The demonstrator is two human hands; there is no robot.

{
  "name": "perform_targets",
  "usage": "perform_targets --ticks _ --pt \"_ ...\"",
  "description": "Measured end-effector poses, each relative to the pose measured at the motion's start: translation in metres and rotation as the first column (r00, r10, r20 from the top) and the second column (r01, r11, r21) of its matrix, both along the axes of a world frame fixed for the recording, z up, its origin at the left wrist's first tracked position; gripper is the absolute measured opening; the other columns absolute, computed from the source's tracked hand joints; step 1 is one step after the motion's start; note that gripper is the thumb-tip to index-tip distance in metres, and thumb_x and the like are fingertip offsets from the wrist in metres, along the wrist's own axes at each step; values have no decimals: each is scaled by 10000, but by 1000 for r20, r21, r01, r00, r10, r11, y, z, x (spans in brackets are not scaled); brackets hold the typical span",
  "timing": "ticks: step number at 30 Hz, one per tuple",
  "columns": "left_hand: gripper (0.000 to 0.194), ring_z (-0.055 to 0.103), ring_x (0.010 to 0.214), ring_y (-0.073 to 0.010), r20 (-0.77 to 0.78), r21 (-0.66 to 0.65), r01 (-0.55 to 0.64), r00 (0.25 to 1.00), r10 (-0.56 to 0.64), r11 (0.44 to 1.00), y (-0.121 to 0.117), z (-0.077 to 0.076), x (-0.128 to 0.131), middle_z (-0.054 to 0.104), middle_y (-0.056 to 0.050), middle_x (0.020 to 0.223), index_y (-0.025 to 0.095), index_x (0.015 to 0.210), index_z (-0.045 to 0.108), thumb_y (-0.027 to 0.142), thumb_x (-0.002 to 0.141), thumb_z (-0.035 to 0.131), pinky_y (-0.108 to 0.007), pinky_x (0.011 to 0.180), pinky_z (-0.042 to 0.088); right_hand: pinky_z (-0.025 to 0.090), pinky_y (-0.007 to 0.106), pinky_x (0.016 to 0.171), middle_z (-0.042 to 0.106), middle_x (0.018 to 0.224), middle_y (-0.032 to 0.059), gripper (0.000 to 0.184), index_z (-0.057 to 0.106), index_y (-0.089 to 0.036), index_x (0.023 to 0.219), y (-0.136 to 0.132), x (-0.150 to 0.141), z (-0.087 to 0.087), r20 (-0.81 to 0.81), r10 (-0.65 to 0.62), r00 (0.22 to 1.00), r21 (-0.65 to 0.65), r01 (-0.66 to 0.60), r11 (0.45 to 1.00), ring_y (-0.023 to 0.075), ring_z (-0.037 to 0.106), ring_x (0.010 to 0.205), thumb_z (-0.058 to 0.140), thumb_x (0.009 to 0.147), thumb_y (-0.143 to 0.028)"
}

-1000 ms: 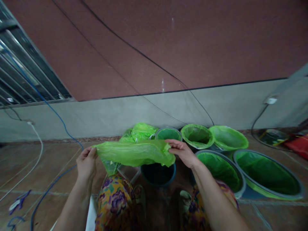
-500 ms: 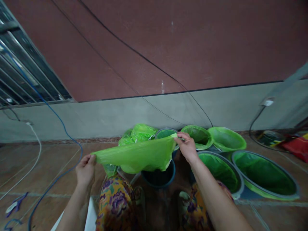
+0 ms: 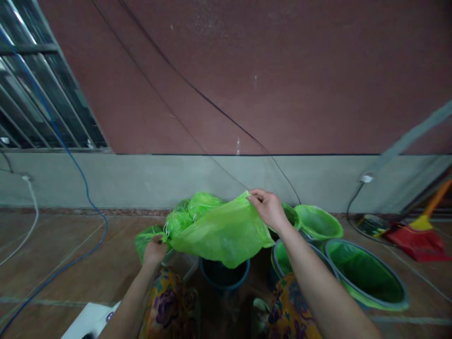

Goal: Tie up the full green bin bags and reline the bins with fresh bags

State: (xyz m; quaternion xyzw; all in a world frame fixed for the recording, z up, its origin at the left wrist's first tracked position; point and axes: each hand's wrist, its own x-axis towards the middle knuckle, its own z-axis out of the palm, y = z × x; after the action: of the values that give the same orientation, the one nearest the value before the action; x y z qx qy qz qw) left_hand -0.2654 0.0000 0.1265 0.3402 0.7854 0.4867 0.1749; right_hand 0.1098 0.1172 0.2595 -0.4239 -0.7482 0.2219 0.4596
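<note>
A thin bright green plastic bag (image 3: 226, 233) is spread between my two hands, hanging over a dark blue bucket (image 3: 223, 275) on the floor in front of my knees. My right hand (image 3: 269, 207) pinches its upper corner, raised high. My left hand (image 3: 154, 250) grips the lower left edge, near a heap of bunched green bags (image 3: 192, 212) behind. To the right stand several buckets lined with green bags, one small (image 3: 318, 221) and one large (image 3: 367, 273).
A grey and maroon wall (image 3: 226, 174) runs close behind the buckets. Blue cable (image 3: 83, 188) and white cable (image 3: 30, 214) trail over the tiled floor at left. A red dustpan and broom (image 3: 418, 238) lie at far right. A white object (image 3: 90, 320) sits by my left knee.
My right hand lifted its corner of the bag upward. My left hand moved right and down toward the pile. The bag went from a stretched strip to an open hanging sheet; my view shifted.
</note>
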Motion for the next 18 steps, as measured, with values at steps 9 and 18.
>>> perform_targets --ticks 9,18 --pt "658 619 1166 -242 -254 265 704 711 -656 659 27 132 128 690 -87 1229 223 1314 575 359 697 762 -352 1004 456 404 228 680 730 814 -3 208 720 -217 966 -45 -62 18 201 221 954 24 -230 973 135 619 705 529 897 -258" --pt "233 541 523 -121 -18 378 568 794 -608 731 16 135 114 639 15 597 181 656 649 395 725 710 -226 505 407 421 253 753 741 927 42 378 637 -215 1168 -59 -57 -8 424 133 896 -70 -114 991 188 664 844 554 806 -146"
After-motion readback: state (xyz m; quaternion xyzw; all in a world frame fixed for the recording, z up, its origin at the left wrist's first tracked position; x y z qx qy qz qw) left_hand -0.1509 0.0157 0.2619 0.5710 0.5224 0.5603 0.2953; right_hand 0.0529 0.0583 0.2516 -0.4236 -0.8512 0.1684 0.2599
